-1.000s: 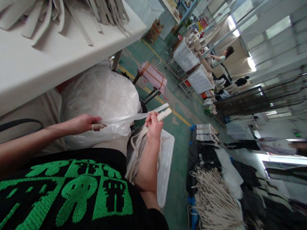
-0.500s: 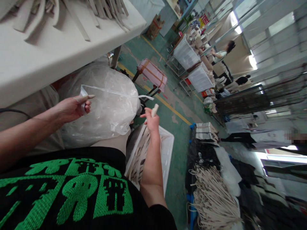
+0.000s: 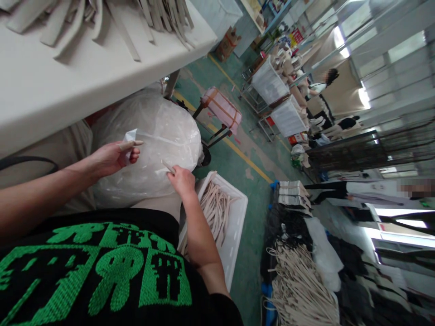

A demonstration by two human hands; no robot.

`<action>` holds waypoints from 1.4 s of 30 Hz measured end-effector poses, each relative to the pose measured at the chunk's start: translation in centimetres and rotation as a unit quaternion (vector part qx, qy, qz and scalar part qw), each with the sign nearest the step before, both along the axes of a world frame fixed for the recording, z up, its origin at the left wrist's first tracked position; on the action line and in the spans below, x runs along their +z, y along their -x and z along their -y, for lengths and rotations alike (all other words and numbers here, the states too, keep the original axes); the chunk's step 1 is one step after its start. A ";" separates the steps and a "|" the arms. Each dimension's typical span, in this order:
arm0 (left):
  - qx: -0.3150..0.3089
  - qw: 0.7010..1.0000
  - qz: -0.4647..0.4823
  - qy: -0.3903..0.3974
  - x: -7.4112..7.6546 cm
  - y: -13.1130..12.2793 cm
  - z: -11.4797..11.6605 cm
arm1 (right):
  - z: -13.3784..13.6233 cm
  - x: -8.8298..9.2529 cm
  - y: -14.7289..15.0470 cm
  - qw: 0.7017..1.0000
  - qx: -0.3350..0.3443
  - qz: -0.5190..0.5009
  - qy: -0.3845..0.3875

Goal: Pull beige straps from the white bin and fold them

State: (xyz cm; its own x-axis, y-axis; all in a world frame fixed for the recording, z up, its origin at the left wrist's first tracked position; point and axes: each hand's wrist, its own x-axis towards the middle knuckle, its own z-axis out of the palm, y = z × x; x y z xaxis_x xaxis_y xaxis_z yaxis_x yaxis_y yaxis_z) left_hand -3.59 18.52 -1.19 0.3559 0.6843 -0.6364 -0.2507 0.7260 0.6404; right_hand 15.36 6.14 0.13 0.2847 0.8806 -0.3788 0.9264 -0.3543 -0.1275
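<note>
My left hand [image 3: 117,158] is closed on a thin white strip [image 3: 131,136], which is pinched between thumb and fingers and folds up above them. The strip's paler length seems to trail right across the clear plastic bag [image 3: 149,113], but it blends into the bag. My right hand [image 3: 183,181] is over the bag's lower right part, fingers curled and a beige-covered finger pointing left towards the left hand. A small white bit shows by that fingertip. Whether the right hand grips anything is hidden. A beige cover also sits on a left finger.
A white table [image 3: 102,81] with beige strips [image 3: 125,34] fills the upper left. Right of my lap stands a white crate [image 3: 238,217] of beige strips. A pink-padded stool [image 3: 222,108] is ahead. Bundled strips [image 3: 299,290] lie at right. People are farther off.
My right hand has moved left, from beyond the bag to over it, and its spread fingers have curled in. The strip's free end no longer sticks out to the right.
</note>
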 end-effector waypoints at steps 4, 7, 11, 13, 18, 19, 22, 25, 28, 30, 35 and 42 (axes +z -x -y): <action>0.010 0.999 0.008 -0.032 0.5 0.3 -0.2 | -2.1 1.0 0.6 0.996 0.008 -0.068 -0.054; -0.017 0.997 0.015 -0.073 0.9 0.8 -0.2 | -2.3 0.6 0.9 0.991 -0.021 -0.109 -0.080; -0.126 0.978 0.009 -0.164 1.4 1.0 0.6 | -1.1 -0.3 0.9 0.953 -0.094 -0.254 -0.133; -0.221 0.951 -0.005 -0.218 1.6 0.6 1.5 | -0.5 -0.4 1.0 0.911 -0.109 -0.363 -0.160; -0.383 0.877 -0.022 -0.289 2.2 -1.0 3.7 | 0.2 -0.2 1.2 0.840 -0.157 -0.462 -0.238; -0.397 0.870 -0.024 -0.290 2.3 -1.2 3.9 | 0.3 -0.2 1.1 0.837 -0.168 -0.456 -0.252; -0.414 0.863 -0.034 -0.289 2.2 -1.8 4.2 | 0.1 -0.1 0.5 0.833 -0.189 -0.435 -0.283; -0.386 0.883 -0.035 -0.266 1.8 -1.8 4.4 | -0.1 0.4 -0.8 0.823 -0.242 -0.415 -0.303; -0.346 0.910 -0.019 -0.229 1.3 -1.5 4.8 | -0.2 1.3 -2.4 0.809 -0.296 -0.399 -0.313; -0.336 0.917 -0.017 -0.214 1.1 -1.4 5.1 | -0.1 1.8 -3.2 0.805 -0.301 -0.396 -0.322; -0.386 0.894 -0.071 -0.217 0.6 -1.4 5.3 | 0.4 2.4 -3.9 0.819 -0.282 -0.371 -0.335; -0.452 0.810 -0.184 -0.326 -0.7 -1.2 4.9 | 0.7 3.1 -4.3 0.842 -0.259 -0.331 -0.337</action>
